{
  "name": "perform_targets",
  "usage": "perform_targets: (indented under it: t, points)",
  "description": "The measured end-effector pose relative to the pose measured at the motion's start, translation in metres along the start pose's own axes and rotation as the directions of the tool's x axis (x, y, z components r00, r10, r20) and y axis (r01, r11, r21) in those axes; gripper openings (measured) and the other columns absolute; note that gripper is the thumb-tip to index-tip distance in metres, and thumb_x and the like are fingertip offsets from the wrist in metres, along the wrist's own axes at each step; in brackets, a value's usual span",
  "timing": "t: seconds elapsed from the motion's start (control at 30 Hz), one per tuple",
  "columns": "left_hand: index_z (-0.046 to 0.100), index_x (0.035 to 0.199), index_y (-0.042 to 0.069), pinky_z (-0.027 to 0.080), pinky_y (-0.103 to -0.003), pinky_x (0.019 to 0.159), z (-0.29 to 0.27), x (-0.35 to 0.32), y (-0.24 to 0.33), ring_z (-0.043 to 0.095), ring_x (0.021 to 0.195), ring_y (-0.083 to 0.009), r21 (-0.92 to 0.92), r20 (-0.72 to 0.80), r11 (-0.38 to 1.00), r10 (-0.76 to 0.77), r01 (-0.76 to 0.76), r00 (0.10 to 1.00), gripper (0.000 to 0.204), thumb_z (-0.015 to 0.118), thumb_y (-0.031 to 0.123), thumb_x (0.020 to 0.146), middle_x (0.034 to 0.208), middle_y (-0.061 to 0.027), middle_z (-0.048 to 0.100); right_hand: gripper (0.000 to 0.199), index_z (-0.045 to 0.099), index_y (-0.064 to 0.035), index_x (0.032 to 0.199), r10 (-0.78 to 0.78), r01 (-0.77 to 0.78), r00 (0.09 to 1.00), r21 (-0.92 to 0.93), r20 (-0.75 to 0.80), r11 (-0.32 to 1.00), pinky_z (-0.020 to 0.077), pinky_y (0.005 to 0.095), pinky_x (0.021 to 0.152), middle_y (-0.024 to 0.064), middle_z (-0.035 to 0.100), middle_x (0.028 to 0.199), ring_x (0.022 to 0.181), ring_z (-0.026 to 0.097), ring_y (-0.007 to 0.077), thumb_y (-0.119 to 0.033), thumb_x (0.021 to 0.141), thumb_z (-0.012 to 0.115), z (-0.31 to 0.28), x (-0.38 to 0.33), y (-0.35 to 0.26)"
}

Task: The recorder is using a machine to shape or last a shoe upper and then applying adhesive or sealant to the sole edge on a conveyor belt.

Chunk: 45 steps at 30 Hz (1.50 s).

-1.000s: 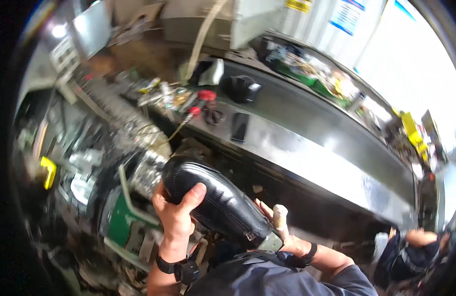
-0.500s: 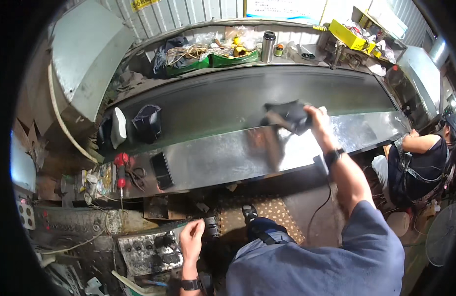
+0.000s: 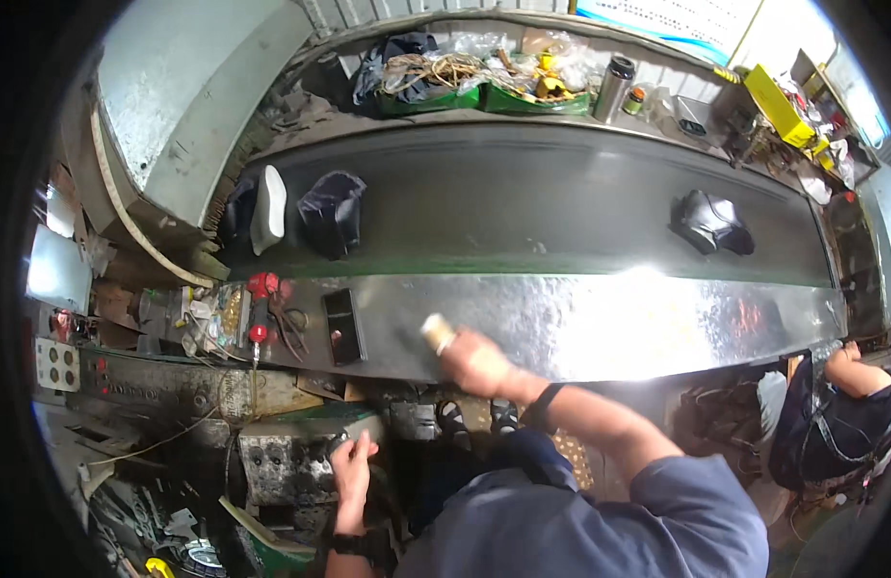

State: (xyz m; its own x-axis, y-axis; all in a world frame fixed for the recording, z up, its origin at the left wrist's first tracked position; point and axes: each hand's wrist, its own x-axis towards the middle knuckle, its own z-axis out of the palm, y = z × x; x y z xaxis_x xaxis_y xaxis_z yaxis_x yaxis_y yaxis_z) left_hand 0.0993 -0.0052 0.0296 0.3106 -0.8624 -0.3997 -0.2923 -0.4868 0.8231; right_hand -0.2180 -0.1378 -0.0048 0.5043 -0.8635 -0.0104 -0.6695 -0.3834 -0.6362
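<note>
My right hand [image 3: 479,364] reaches over the front of the metal ledge [image 3: 580,323], its fingers smeared by motion. At its fingertips is a small pale yellow and white shape, too blurred to name. My left hand [image 3: 351,472] is low, beside a grimy machine block [image 3: 272,472]. Its fingers are drawn together at a dark roundish thing [image 3: 339,444], which I cannot make out. A shiny black leather-like piece, resembling a shoe upper [image 3: 715,222], lies on the dark belt [image 3: 523,202] at the right. A similar black piece [image 3: 334,214] rests at the belt's left.
Beside the left black piece stands a white curved piece [image 3: 268,212]. A phone [image 3: 343,328] and a red-handled tool [image 3: 262,301] lie on the ledge's left. Green bins [image 3: 532,101] and a steel flask [image 3: 614,89] stand behind the belt. Another person [image 3: 836,414] sits at the right.
My right hand has let go of the black upper, now on the belt at the right, and swung left over the ledge. My left hand has shifted slightly down and left. The view has turned.
</note>
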Motion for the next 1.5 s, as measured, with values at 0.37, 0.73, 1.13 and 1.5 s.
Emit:
perform_targets:
  t: [0.37,0.73,1.13,1.5]
  points:
    - [0.051,0.13,0.007,0.052,-0.042,0.083,0.084,0.305,0.192,0.064,0.097,-0.0357,0.291,0.213,0.62,0.7,-0.728,0.682,0.046,0.065,0.01,0.086,0.109,-0.0192,0.066,0.036,0.051,0.0046,0.122,0.539,-0.39,0.838,0.602,-0.08,0.696,0.0574,0.0405,0.084,0.0193,0.07,0.102,0.095,0.07,0.03,-0.003,0.088,0.061,-0.018,-0.104,0.009]
    - [0.075,0.087,0.0,0.055,-0.032,0.073,0.175,0.296,0.353,0.072,0.073,-0.0227,0.092,0.877,0.606,0.327,-0.79,0.352,0.042,0.071,0.042,0.084,0.075,-0.0151,0.072,0.082,0.017,-0.0044,0.154,0.849,0.023,0.529,0.999,0.01,-0.026,0.0544,0.0424,0.091,0.0191,0.057,0.131,0.114,0.059,0.0233,-0.008,0.091,0.069,-0.08,-0.036,-0.033]
    - [0.013,0.157,0.015,0.03,-0.045,0.116,-0.006,0.579,0.194,0.032,0.142,-0.0375,0.716,-0.286,0.697,0.251,0.033,0.925,0.118,0.086,0.023,0.064,0.151,-0.0292,0.032,0.085,0.019,-0.0217,0.151,0.963,0.604,0.256,0.764,0.086,-0.229,0.0376,0.0726,0.101,0.0078,0.057,0.124,0.112,0.061,0.0255,-0.005,0.087,0.072,-0.071,-0.068,-0.02]
    - [0.032,0.152,0.02,0.038,-0.042,0.108,0.008,0.461,0.212,0.047,0.129,-0.0365,0.675,0.108,0.696,0.236,-0.245,0.966,0.107,0.082,0.021,0.057,0.144,-0.0185,0.047,0.068,0.031,-0.0289,0.148,0.942,0.758,0.318,0.626,-0.108,-0.184,0.03,0.0771,0.103,0.0001,0.049,0.132,0.128,0.047,0.0284,-0.016,0.092,0.068,-0.056,-0.141,-0.031]
